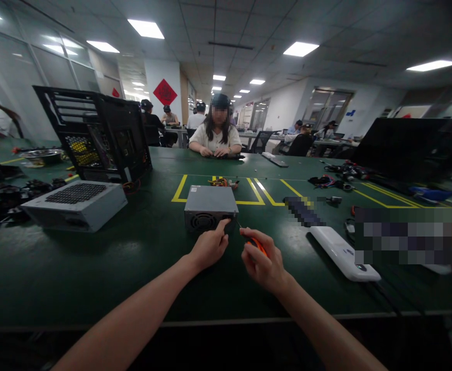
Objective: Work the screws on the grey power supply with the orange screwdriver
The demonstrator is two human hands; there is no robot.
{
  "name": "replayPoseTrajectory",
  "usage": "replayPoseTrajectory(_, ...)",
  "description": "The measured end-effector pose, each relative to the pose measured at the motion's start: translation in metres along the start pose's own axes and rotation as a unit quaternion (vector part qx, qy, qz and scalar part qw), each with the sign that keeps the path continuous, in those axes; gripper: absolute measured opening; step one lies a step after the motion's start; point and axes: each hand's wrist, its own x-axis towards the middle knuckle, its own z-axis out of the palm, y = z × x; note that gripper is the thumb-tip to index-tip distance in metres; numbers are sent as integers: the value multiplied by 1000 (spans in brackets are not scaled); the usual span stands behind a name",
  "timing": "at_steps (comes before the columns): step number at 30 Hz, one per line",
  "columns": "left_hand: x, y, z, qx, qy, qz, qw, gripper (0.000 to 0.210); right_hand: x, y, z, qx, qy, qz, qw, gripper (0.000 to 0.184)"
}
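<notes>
A grey metal computer power supply (pixel 211 198) sits on the green table in front of me, its fan grille facing me. My left hand (pixel 209 246) reaches to the lower right of that face; the index finger is stretched out and touches it near the socket, with the other fingers partly hidden. My right hand (pixel 262 260) is closed around a screwdriver with an orange and black handle (pixel 258 245). Its thin shaft points up and left at the right edge of the power supply. Coloured cables (pixel 223 182) lie behind the unit.
To the left stand a second power supply (pixel 74 203) and an open black computer case (pixel 94 134). A white power bank-like device (pixel 344 253) lies at right, near a dark monitor (pixel 415 149). Across the table (pixel 148 278) sits a person (pixel 216 135) with hands on a dark object.
</notes>
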Motion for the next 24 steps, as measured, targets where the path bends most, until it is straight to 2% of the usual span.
replayPoseTrajectory(6, 0, -2, 2, 19, 6, -4, 1000, 46, 5, -2, -1, -37, 4, -22, 999, 22)
replayPoseTrajectory(11, 0, 0, 0, 24, -7, -12, 1000, 46, 5, -4, 0, 0, 15, 28, 999, 25)
replayPoseTrajectory(16, 1, 2, 0, 19, -6, -10, 1000, 46, 5, -3, -4, -45, 18, -3, 999, 28)
replayPoseTrajectory(21, 3, 0, 2, 16, 3, -7, 1000, 42, 3, -2, -4, -1, 17, 39, 999, 32)
replayPoseTrajectory(24, 3, -1, 2, 17, 4, -6, 1000, 42, 5, -2, -4, -31, 17, 22, 999, 31)
